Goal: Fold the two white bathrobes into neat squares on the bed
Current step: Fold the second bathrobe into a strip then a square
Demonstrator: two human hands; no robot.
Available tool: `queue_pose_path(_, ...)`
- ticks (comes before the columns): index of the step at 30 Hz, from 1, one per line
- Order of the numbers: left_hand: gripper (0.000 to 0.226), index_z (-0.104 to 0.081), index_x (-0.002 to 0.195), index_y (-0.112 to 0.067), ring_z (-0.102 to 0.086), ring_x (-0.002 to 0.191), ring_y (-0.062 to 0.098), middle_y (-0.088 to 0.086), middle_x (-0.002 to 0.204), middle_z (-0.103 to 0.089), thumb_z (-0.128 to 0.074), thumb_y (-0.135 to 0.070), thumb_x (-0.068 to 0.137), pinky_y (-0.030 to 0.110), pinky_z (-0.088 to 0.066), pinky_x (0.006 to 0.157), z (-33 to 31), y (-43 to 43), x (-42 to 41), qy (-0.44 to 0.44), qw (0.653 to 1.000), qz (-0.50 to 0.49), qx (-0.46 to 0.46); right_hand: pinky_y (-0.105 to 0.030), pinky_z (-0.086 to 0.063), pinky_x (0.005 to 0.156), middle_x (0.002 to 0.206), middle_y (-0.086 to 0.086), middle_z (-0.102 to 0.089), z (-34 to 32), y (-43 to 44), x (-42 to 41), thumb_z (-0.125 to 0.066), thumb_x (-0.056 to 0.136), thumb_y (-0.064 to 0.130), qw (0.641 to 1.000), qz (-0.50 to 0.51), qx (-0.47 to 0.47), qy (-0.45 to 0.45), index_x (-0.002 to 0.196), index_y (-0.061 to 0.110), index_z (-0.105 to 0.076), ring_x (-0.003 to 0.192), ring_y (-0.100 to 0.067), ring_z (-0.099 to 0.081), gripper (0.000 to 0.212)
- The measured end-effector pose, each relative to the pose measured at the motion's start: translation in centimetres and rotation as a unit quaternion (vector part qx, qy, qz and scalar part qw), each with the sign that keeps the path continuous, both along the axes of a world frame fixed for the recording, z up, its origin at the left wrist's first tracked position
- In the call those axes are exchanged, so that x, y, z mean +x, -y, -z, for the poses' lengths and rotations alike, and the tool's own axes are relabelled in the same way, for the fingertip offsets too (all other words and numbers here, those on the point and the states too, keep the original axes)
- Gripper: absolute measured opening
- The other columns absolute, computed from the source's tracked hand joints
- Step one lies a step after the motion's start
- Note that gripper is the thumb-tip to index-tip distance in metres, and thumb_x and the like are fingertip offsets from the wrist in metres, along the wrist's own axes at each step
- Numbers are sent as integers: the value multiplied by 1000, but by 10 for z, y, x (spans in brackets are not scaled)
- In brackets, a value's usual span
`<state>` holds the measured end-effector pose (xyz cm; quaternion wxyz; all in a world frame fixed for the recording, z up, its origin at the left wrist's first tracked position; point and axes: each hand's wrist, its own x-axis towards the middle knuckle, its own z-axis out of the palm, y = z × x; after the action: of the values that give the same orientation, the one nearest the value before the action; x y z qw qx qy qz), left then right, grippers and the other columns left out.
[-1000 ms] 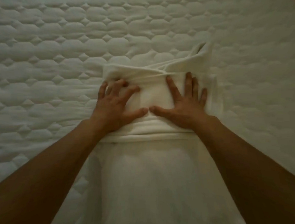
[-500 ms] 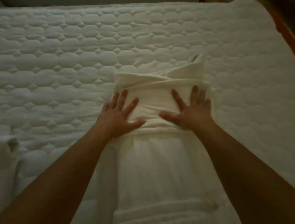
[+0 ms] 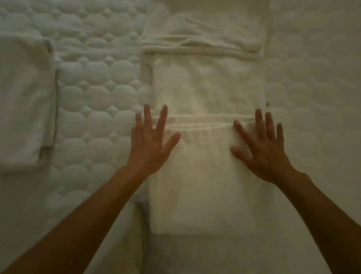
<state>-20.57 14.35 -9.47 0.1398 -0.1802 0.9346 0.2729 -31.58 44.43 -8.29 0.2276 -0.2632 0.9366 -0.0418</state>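
two bare forearms reach in from the bottom edge over the quilted mattress [image 3: 95, 75]. the left hand [image 3: 149, 143] lies flat with fingers spread on the left edge of a white bathrobe [image 3: 205, 158], and the right hand [image 3: 261, 148] lies flat with fingers spread on its right edge; neither hand grips anything. the bathrobe is folded into a long strip running away from the person down the middle of the bed, with a raised seam crossing it between the fingertips and a bunched fold farther up. well apart to the left sits a second bathrobe [image 3: 17, 100], folded into a flat square.
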Motion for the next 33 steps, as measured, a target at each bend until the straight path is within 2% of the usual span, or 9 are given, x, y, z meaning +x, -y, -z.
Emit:
queue_pose_path(4,75,3,157,-54,12,156,40,10,167,26,-35,-72,95,59,-8,125,10,-70,109,-25,998,48,-21,-56,0,122,167,-9,17,13,-40,89,-19,95,71,999,18,-36,1,156,50,-8,154,-30,17,66)
queue_pose_path(8,102,-5,157,-50,-32,146,38,20,162,-22,-70,-66,81,46,-31,117,2,-91,140,32,959,-261,105,-46,-17,120,165,-19,-14,11,-68,134,-32,89,78,973,205,-101,19,156,48,-17,150,-36,-18,75)
queue_pose_path(11,104,-10,157,-32,-51,134,31,9,156,-40,-81,-41,82,32,-40,105,-6,-83,147,13,929,-313,197,-36,-30,111,156,-11,-35,4,-85,136,-60,92,56,927,313,-176,104,156,44,-18,140,-31,-38,77)
queue_pose_path(15,101,-8,153,-31,-43,135,17,5,156,-30,-82,-30,83,24,-39,107,-15,-70,158,-17,940,-227,254,-44,-27,121,159,22,-18,-8,-106,126,-63,95,21,891,262,-270,254,154,52,-14,142,-4,-23,82)
queue_pose_path(18,94,-13,152,-39,-33,128,-5,-14,154,-16,-79,-20,87,-1,-33,99,-33,-54,171,-9,944,-100,314,-42,-47,103,162,13,-19,-34,-118,124,-66,82,0,907,163,-232,312,148,64,-14,140,-18,-34,106)
queue_pose_path(21,86,-34,143,-62,-43,131,0,-24,153,-26,-78,-15,86,13,-51,94,-43,-31,186,99,899,3,426,-36,-52,92,159,-2,-29,-46,-122,124,-70,75,-4,942,11,-131,308,147,67,-6,127,-26,-46,119)
queue_pose_path(25,102,-35,151,-53,-53,128,18,-4,154,-37,-57,18,81,15,-53,89,-32,-32,195,87,961,87,248,-29,-54,86,155,0,-26,-42,-123,140,-62,81,-11,967,-58,-53,241,150,60,8,116,-20,-49,121)
queue_pose_path(29,69,-55,141,-31,-74,90,37,19,118,-71,-56,-3,78,34,-58,78,-29,-36,193,-112,983,131,62,-41,-61,73,108,-21,-69,-27,-143,143,-70,79,-13,969,-115,-207,-64,147,9,-47,86,-29,-64,75)
queue_pose_path(33,54,-56,134,-27,-70,93,35,18,113,-70,-55,-24,81,43,-62,71,-28,-26,184,-145,975,168,21,-33,-57,63,89,-15,-72,-16,-137,140,-73,75,-14,952,-111,-255,-124,126,2,-66,75,-25,-64,53)
